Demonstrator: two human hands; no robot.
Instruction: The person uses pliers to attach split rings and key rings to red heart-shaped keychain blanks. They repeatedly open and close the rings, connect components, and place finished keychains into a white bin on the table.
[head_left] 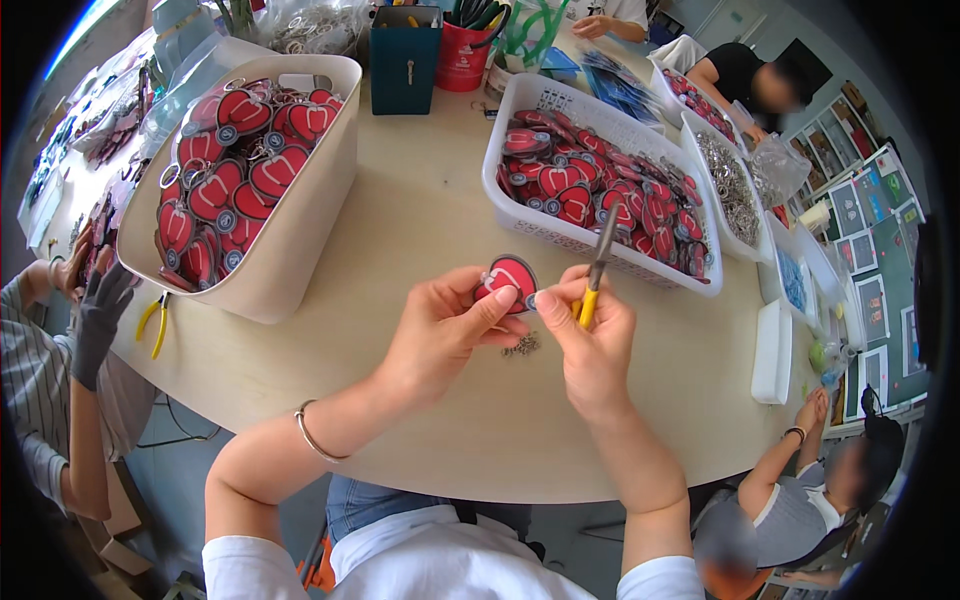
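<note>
Between the fingers of my left hand (pixel 435 325) is a flat red charm (pixel 511 270) with a dark rim and a white design, held upright above the table. My right hand (pixel 598 350) is closed around yellow-handled pliers (pixel 597 268), whose dark jaws point up and away from me. Its thumb and finger also meet at the small round tag (pixel 533 300) by the charm's lower edge. Just below my hands, a little pile of small metal rings (pixel 522 346) lies on the table (pixel 420 210).
A deep cream bin (pixel 318 215) of red charms stands left, a white basket (pixel 610 245) of similar charms right. Another yellow-handled tool (pixel 153 325) lies near the left edge. Tool holders (pixel 405 65) stand behind. A gloved co-worker's hand (pixel 97 315) is beside the bin; other people sit around.
</note>
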